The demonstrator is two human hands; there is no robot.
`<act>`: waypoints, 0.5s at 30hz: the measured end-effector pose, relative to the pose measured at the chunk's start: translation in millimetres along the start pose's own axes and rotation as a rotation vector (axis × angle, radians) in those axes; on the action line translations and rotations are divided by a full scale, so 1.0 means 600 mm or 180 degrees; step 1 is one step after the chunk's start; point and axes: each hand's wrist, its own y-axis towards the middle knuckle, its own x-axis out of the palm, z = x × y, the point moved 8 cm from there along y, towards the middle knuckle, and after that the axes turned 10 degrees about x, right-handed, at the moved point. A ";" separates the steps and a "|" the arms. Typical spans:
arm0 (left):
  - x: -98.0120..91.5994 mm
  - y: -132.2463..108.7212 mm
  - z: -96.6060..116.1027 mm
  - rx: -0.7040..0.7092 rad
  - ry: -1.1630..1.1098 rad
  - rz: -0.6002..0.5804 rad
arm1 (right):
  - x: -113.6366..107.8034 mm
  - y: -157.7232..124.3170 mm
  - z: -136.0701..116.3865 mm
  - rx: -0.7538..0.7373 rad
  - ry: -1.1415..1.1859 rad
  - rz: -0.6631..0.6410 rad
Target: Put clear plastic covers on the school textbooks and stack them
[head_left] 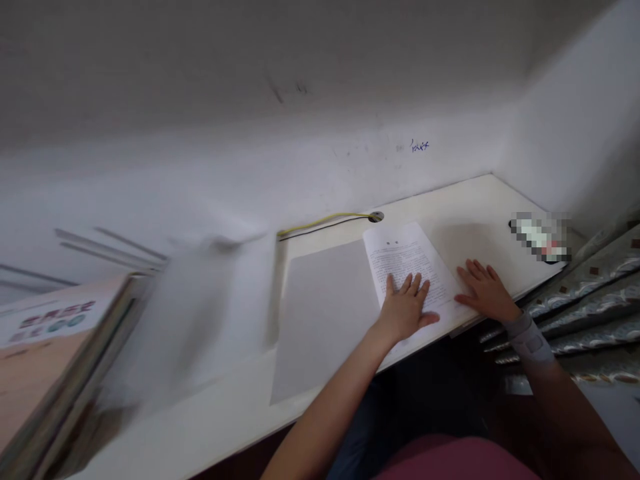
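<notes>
A white sheet of printed text (395,248) lies on the white desk, overlapping the right part of a plain grey sheet (325,320). My left hand (407,310) rests flat on the print with its fingers spread, hiding the lower text. Just right of the page, my right hand (487,290) is spread palm down at the desktop, its thumb close to the paper's edge. Neither hand grips anything. A band circles my right wrist.
Yellow and black cables (325,220) run along the wall to a round desk hole (376,217). A blurred-out object (540,239) lies at the far right. Stacked books (55,327) stand at the left; patterned folded panels (585,300) are beyond the desk's right edge.
</notes>
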 end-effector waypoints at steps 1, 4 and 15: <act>0.000 0.003 0.001 0.0009 -0.0013 -0.0004 | 0.000 0.000 0.000 0.0002 0.0004 -0.0001; -0.003 0.013 0.001 0.0008 -0.0033 -0.0017 | 0.000 0.001 -0.001 0.0002 -0.0015 -0.0062; -0.004 0.025 0.007 0.0128 -0.0199 -0.0035 | 0.007 0.000 0.001 -0.0072 0.0040 -0.0048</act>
